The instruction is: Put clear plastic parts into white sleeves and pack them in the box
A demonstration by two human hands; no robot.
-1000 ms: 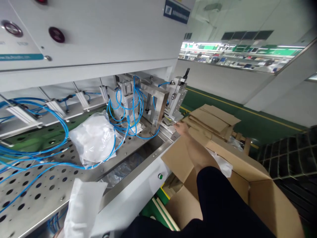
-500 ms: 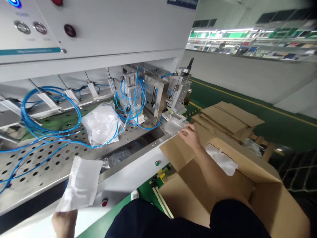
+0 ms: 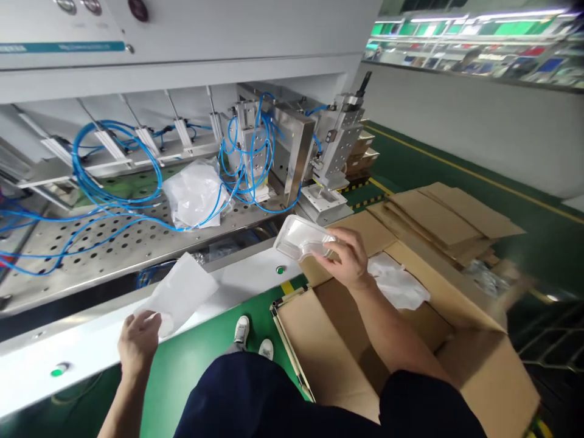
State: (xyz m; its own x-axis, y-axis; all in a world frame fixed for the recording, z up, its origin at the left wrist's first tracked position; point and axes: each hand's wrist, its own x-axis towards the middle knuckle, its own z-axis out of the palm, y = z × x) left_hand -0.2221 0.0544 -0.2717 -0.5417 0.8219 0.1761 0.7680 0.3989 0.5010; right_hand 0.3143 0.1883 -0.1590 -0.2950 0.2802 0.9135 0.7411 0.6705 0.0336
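Clear plastic tray (image 3: 301,238) in R hand (image 3: 347,258)

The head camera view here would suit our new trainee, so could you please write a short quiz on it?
1. What is the right hand holding?
2. True or false: the left hand is holding a white pouch.
3. What colour are the air hoses: A red, B blue or C yellow?

Key: 1. a clear plastic tray; 2. true; 3. B.
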